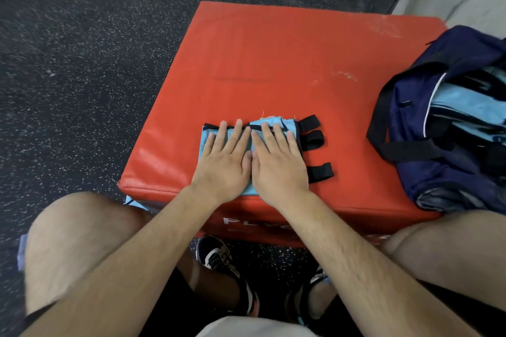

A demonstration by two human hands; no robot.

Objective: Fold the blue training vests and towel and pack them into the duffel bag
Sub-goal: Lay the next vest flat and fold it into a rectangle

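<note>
Both hands [252, 164] press flat on folded vest [209, 137].

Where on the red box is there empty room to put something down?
The far half of the red box, beyond the folded vest, is bare. A smaller bare patch lies between the black straps and the duffel bag. The near edge is crowded: left hand and right hand press flat on the vest.
</note>
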